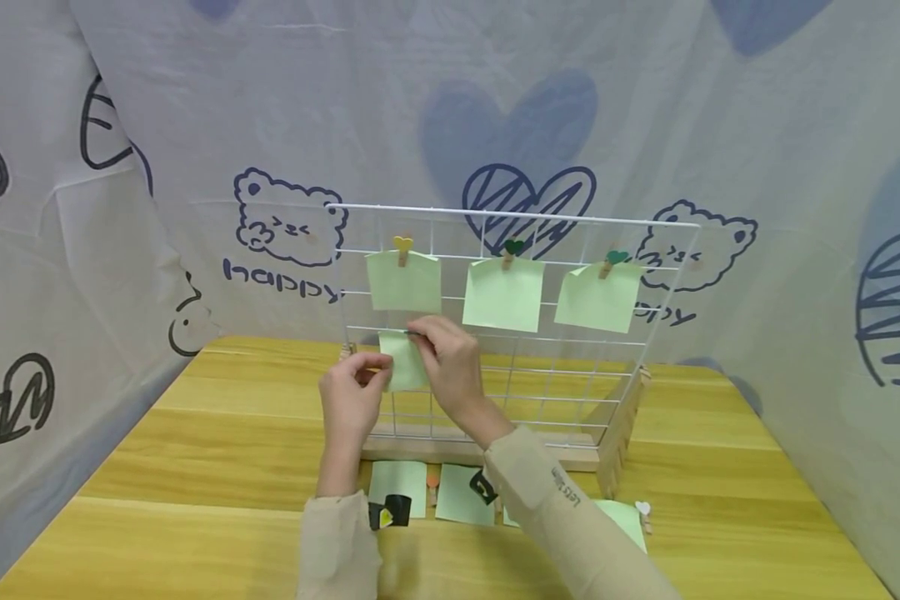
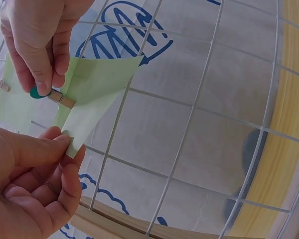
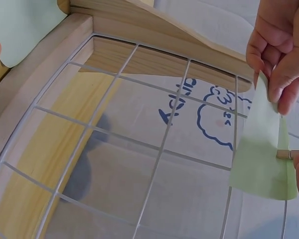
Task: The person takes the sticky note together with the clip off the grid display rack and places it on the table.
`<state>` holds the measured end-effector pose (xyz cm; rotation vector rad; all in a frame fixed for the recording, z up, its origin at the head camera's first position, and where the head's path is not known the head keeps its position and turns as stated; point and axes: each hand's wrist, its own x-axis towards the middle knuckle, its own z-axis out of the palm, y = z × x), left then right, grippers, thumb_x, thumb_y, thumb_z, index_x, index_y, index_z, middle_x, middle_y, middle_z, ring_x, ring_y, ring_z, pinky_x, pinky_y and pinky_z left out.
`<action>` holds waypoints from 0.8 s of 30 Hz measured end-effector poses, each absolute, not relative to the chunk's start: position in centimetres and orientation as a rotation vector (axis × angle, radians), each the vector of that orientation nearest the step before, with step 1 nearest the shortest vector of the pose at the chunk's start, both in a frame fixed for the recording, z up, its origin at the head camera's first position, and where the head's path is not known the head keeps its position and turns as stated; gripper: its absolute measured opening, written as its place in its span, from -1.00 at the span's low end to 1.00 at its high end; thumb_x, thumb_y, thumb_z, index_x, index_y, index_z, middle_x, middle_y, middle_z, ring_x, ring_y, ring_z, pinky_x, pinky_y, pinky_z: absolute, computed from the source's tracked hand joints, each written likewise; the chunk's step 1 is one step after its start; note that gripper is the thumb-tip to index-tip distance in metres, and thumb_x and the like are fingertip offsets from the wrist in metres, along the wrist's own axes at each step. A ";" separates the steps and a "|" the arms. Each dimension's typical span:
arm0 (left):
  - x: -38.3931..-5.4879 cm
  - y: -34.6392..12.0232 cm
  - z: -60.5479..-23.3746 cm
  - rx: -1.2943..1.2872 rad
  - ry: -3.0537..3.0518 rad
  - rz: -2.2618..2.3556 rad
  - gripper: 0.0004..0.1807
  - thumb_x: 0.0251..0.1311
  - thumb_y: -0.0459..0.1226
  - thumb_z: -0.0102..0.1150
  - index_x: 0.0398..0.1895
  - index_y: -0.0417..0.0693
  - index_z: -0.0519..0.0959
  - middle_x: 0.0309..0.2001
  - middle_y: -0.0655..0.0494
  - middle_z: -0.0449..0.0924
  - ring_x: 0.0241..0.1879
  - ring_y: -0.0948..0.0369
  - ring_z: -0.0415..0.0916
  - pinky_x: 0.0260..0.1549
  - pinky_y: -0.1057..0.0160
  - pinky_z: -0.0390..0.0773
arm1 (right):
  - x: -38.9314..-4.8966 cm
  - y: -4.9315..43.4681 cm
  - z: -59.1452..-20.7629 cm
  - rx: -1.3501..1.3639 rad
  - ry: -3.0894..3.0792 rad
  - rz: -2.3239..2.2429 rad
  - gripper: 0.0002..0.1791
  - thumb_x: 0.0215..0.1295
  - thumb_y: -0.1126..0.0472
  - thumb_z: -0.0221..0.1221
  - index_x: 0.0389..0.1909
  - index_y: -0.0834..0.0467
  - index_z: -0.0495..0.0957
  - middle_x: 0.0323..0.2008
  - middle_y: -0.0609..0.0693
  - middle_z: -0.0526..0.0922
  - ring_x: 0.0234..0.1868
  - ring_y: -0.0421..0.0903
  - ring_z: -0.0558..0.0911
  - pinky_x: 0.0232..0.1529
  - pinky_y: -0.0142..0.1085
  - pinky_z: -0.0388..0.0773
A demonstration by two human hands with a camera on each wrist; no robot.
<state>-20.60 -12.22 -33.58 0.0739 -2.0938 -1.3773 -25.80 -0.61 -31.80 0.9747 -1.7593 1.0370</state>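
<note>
My left hand (image 1: 351, 392) pinches the left edge of a pale green paper note (image 1: 405, 367) against a white wire grid (image 1: 547, 339). Between thumb and finger of my right hand (image 1: 453, 367) is the green top of a small wooden clothespin (image 2: 62, 98). Its wooden end lies over the note's edge in the left wrist view. The note (image 3: 261, 154) bends, one corner drawn up by the left fingers. Above hang three more green notes, each under a heart-topped clothespin: yellow (image 1: 402, 244), dark green (image 1: 513, 247) and teal (image 1: 617, 258).
The grid stands in a wooden base (image 1: 487, 452) on a wood-grain table (image 1: 195, 467). In front of it lie several green notes (image 1: 465, 496), an orange-topped clothespin (image 1: 432, 483) and a white-heart clothespin (image 1: 642, 510). Patterned cloth (image 1: 390, 108) hangs behind.
</note>
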 end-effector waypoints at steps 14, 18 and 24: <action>-20.5 -12.3 -33.7 0.079 -2.103 -1.399 -0.92 -0.06 -0.53 0.21 -0.43 -0.33 0.61 -0.42 -0.14 0.59 -0.51 0.09 0.50 -0.60 0.41 0.42 | -25.9 -0.7 -32.3 1.007 -1.716 1.032 -0.93 0.02 0.54 0.15 -0.47 0.37 0.56 -0.44 0.15 0.61 -0.36 -0.02 0.61 -0.26 -0.48 0.49; -20.4 -12.3 -33.6 0.099 -2.120 -1.414 -0.92 -0.05 -0.51 0.21 -0.42 -0.31 0.61 -0.41 -0.13 0.59 -0.50 0.10 0.49 -0.59 0.40 0.42 | -26.0 -0.6 -32.5 1.012 -1.698 1.034 -0.92 0.02 0.55 0.15 -0.47 0.37 0.56 -0.45 0.15 0.61 -0.37 -0.02 0.60 -0.23 -0.49 0.48; -20.4 -12.4 -33.7 0.122 -2.131 -1.443 -0.92 -0.03 -0.50 0.21 -0.41 -0.30 0.62 -0.38 -0.12 0.59 -0.49 0.10 0.50 -0.57 0.39 0.42 | -26.0 -0.7 -32.3 0.997 -1.717 1.052 -0.93 0.03 0.54 0.15 -0.47 0.37 0.56 -0.44 0.15 0.61 -0.36 -0.02 0.61 -0.24 -0.48 0.49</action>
